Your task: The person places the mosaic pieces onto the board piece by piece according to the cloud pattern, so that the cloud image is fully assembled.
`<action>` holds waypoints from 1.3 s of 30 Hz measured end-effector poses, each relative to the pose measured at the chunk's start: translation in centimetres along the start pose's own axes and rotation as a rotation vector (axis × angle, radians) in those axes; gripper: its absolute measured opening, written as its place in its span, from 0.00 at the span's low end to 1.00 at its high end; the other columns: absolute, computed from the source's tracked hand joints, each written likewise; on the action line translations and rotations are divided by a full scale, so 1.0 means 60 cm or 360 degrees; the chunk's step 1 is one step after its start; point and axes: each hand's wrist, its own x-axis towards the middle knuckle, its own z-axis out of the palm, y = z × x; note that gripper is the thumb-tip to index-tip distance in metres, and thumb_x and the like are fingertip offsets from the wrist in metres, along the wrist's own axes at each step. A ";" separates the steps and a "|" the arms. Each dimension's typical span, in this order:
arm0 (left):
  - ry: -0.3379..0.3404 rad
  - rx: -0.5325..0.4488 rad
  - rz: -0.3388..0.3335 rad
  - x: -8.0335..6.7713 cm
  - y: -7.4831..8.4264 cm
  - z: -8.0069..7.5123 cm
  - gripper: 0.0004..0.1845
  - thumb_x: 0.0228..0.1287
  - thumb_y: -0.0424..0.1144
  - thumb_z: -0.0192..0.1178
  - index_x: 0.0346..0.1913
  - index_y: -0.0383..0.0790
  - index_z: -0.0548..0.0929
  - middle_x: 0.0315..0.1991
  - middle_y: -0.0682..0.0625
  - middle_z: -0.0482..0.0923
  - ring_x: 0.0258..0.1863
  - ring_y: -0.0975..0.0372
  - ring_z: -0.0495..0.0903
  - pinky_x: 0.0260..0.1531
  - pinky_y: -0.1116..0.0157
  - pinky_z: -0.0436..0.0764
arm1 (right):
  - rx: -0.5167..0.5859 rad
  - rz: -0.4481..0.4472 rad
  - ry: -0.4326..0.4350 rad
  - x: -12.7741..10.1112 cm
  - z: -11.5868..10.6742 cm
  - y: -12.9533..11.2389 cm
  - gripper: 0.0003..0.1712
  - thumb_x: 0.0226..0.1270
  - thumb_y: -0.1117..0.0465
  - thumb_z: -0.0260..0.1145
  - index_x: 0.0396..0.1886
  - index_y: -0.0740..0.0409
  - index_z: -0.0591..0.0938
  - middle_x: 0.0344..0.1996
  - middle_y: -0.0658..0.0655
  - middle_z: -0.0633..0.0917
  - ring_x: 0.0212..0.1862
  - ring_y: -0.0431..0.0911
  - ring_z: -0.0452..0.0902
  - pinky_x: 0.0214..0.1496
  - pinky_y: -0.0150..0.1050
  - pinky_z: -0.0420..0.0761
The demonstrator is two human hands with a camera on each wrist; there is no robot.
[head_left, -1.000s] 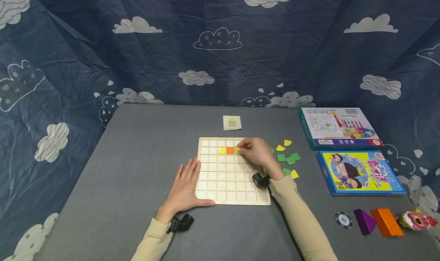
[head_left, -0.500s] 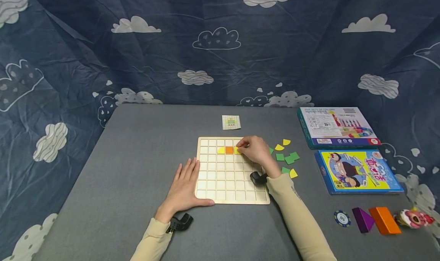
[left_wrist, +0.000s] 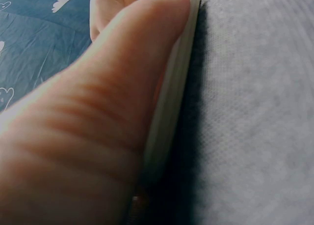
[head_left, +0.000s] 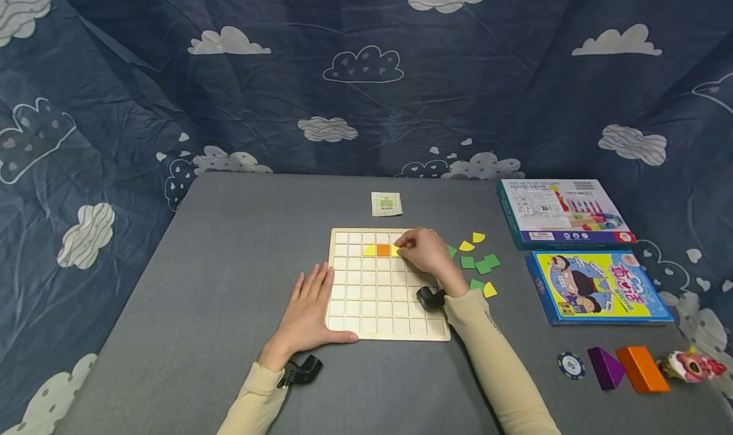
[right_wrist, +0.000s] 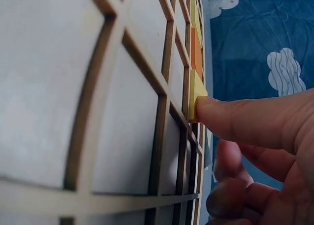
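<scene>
1. Backdrop: dark blue cloud-print sheet hung behind and draped round a grey table.
2. Wooden grid board lies flat mid-table, in front of me.
3. Two game boxes at table's right: white-topped one further back, blue-yellow one nearer me.
4. My left hand lies flat on the table, fingers straight, thumb against the board's near left edge. Holds nothing.
5. My right hand is over the board's top right area, fingers curled, one fingertip pressing a yellow tile into a second-row cell.
6. That tile sits just right of an orange tile, with another yellow tile left of it; all three in one row.
7. Loose green and yellow tiles lie on the table just right of the board.
8. Small pattern card beyond the board's far edge.
9. Near right corner: poker chip, purple block, orange block, pink toy.
</scene>
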 end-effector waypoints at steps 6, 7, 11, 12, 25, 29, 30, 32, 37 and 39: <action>-0.0001 -0.0005 0.0002 0.001 0.000 0.001 0.70 0.39 0.82 0.52 0.75 0.35 0.41 0.75 0.42 0.38 0.73 0.54 0.34 0.69 0.54 0.33 | -0.0017 -0.0007 -0.0027 -0.003 -0.004 0.006 0.05 0.61 0.63 0.68 0.34 0.58 0.88 0.18 0.50 0.76 0.21 0.44 0.64 0.26 0.36 0.62; 0.0000 -0.0008 0.0005 0.001 0.000 0.001 0.70 0.39 0.82 0.52 0.75 0.35 0.41 0.75 0.42 0.38 0.73 0.54 0.34 0.69 0.54 0.33 | -0.0028 -0.0013 -0.0037 -0.005 -0.006 0.008 0.05 0.61 0.63 0.68 0.35 0.58 0.88 0.17 0.50 0.75 0.21 0.44 0.63 0.25 0.36 0.61; 0.0004 -0.0021 0.0005 -0.001 -0.001 -0.001 0.70 0.39 0.82 0.53 0.75 0.35 0.41 0.75 0.42 0.38 0.73 0.54 0.34 0.69 0.53 0.34 | -0.0040 -0.0033 -0.0101 -0.012 -0.014 0.014 0.07 0.62 0.61 0.67 0.38 0.56 0.88 0.14 0.51 0.72 0.17 0.43 0.58 0.22 0.36 0.57; 0.0004 -0.0024 0.0004 -0.001 -0.001 -0.001 0.70 0.39 0.82 0.54 0.75 0.35 0.41 0.75 0.42 0.38 0.73 0.54 0.34 0.69 0.53 0.34 | -0.0039 -0.0051 -0.0122 -0.015 -0.016 0.016 0.08 0.63 0.61 0.67 0.40 0.56 0.88 0.14 0.52 0.71 0.17 0.43 0.57 0.21 0.36 0.57; 0.0010 -0.0004 0.0008 -0.001 -0.001 0.001 0.70 0.39 0.82 0.53 0.75 0.35 0.42 0.75 0.42 0.38 0.73 0.54 0.34 0.69 0.54 0.33 | 0.0058 -0.0211 0.0052 -0.063 -0.055 0.048 0.10 0.64 0.61 0.67 0.42 0.61 0.86 0.23 0.51 0.75 0.21 0.46 0.64 0.21 0.38 0.63; 0.0012 0.0001 0.0009 -0.001 -0.001 0.002 0.70 0.39 0.83 0.52 0.75 0.35 0.42 0.75 0.42 0.38 0.73 0.54 0.34 0.69 0.54 0.33 | 0.0060 -0.0164 0.0155 -0.087 -0.075 0.064 0.10 0.64 0.60 0.67 0.41 0.61 0.86 0.27 0.52 0.78 0.24 0.47 0.68 0.22 0.38 0.66; 0.0013 -0.0003 0.0010 -0.001 -0.001 0.002 0.70 0.39 0.82 0.52 0.75 0.35 0.42 0.75 0.42 0.38 0.73 0.54 0.34 0.69 0.55 0.33 | 0.0057 -0.0150 0.0176 -0.093 -0.080 0.068 0.10 0.64 0.59 0.67 0.40 0.61 0.86 0.28 0.53 0.79 0.25 0.47 0.69 0.22 0.38 0.67; 0.0017 -0.0005 0.0012 0.000 -0.001 0.002 0.70 0.39 0.82 0.52 0.75 0.35 0.42 0.75 0.42 0.38 0.73 0.54 0.34 0.69 0.55 0.32 | 0.0050 -0.0127 0.0206 -0.106 -0.088 0.078 0.10 0.64 0.59 0.67 0.40 0.60 0.87 0.29 0.53 0.80 0.26 0.47 0.71 0.23 0.38 0.69; 0.0015 -0.0001 0.0009 0.000 -0.001 0.002 0.71 0.38 0.83 0.52 0.75 0.35 0.42 0.75 0.42 0.38 0.73 0.55 0.34 0.69 0.56 0.31 | 0.0011 -0.0104 0.0193 -0.136 -0.100 0.099 0.08 0.62 0.61 0.69 0.37 0.60 0.86 0.27 0.52 0.79 0.26 0.47 0.71 0.24 0.36 0.70; 0.0013 0.0003 0.0007 0.000 -0.001 0.003 0.71 0.38 0.83 0.52 0.75 0.35 0.42 0.75 0.42 0.38 0.73 0.55 0.34 0.69 0.56 0.31 | -0.0005 -0.0095 0.0172 -0.148 -0.101 0.107 0.07 0.61 0.62 0.69 0.37 0.60 0.86 0.26 0.51 0.78 0.26 0.46 0.69 0.24 0.36 0.69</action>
